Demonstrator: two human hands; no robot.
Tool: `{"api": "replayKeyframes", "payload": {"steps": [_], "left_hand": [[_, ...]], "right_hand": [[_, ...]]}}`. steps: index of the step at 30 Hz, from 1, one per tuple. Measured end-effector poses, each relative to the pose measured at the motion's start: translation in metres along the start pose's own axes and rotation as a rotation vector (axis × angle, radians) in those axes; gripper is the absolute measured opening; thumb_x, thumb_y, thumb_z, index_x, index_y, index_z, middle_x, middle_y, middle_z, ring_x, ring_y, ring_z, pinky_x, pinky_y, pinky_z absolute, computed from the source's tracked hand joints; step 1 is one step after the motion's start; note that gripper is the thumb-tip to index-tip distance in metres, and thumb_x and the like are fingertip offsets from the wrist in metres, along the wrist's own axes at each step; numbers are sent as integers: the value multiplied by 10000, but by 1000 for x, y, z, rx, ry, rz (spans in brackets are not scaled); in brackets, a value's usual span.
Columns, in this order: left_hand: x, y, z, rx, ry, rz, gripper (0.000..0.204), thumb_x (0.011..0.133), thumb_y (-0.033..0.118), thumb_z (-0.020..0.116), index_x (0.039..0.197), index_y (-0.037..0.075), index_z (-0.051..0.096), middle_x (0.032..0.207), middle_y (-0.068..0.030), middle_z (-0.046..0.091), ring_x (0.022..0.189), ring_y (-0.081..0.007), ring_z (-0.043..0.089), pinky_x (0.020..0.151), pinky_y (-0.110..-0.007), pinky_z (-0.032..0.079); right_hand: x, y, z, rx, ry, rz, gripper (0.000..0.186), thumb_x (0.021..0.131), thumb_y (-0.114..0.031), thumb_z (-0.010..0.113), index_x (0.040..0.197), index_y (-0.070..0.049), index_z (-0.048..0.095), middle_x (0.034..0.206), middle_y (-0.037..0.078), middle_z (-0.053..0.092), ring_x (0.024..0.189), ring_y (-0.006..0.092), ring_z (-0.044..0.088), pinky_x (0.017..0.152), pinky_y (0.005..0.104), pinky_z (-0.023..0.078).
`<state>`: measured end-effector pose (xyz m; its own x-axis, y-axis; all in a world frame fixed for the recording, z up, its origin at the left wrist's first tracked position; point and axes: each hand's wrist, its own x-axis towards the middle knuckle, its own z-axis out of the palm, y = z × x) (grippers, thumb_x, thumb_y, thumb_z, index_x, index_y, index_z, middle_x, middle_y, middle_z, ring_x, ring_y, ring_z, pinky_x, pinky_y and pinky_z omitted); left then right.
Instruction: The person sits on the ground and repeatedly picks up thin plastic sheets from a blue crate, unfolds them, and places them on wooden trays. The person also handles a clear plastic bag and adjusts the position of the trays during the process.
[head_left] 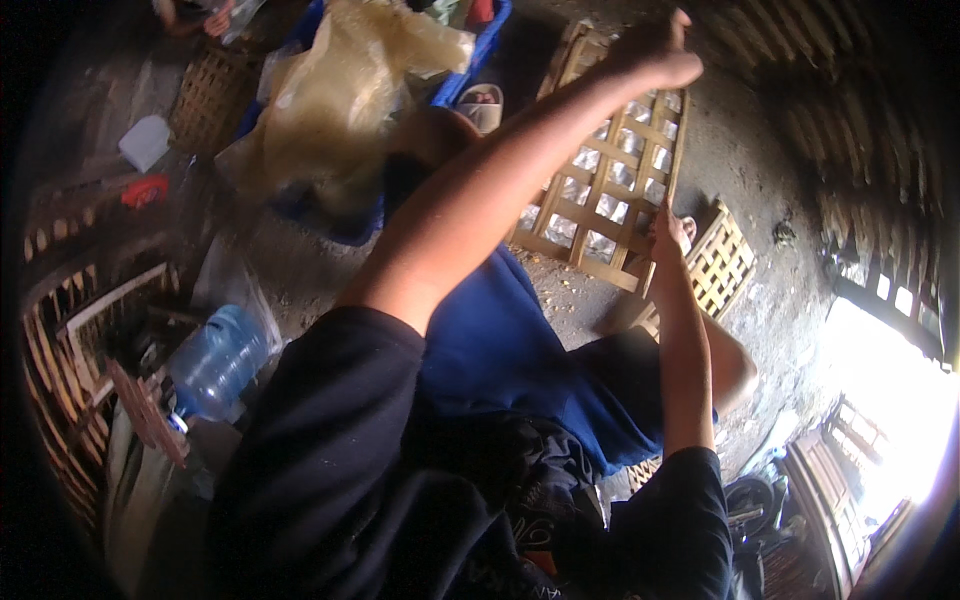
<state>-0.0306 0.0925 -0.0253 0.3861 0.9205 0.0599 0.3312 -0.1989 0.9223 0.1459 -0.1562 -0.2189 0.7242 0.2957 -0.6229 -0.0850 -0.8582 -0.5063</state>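
Observation:
A rectangular woven bamboo lattice (600,190) is tilted in front of my bent legs, with clear, shiny plastic-looking pieces showing through its gaps. My right hand (672,237) is closed on the near right edge of this lattice. Stretched across the view, my left arm ends over its far right corner. There my left hand (655,58) is closed with one digit sticking up; whatever lies in its fingers is hidden. A second, smaller woven bamboo panel (722,262) rests beside my right hand.
A blue crate (487,45) heaped with yellowish plastic sheeting (345,90) stands at the far left. A big blue water bottle (220,362) lies to my left, near a red round object (145,190). At top left, another person's hand (218,22) shows beside a woven basket (205,100).

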Motion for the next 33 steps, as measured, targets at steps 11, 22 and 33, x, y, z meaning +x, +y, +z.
{"api": "replayKeyframes", "payload": {"steps": [11,22,33], "left_hand": [[-10,0,-1,371,-346,-69,607,813,241,587,1383,70,466,1243,-215,603,1136,-366,596,953,-531,458],[-1,24,-15,651,-692,-30,441,833,232,633,1219,20,609,1196,-185,636,1134,-299,600,947,-450,477],[-96,-121,-237,-274,317,-439,525,937,457,493,1372,162,516,1278,7,585,1155,-152,548,972,-344,420]], "right_hand": [[36,-33,9,-313,-299,45,411,906,-477,566,1091,-111,566,862,80,611,749,216,592,612,336,479],[-71,-111,-95,-837,-602,-657,369,946,-203,558,1289,-72,525,1085,136,659,912,250,659,813,374,516],[-112,-95,-90,-919,-604,-828,401,880,-285,640,1221,-100,537,892,223,687,879,389,675,726,470,510]]}}
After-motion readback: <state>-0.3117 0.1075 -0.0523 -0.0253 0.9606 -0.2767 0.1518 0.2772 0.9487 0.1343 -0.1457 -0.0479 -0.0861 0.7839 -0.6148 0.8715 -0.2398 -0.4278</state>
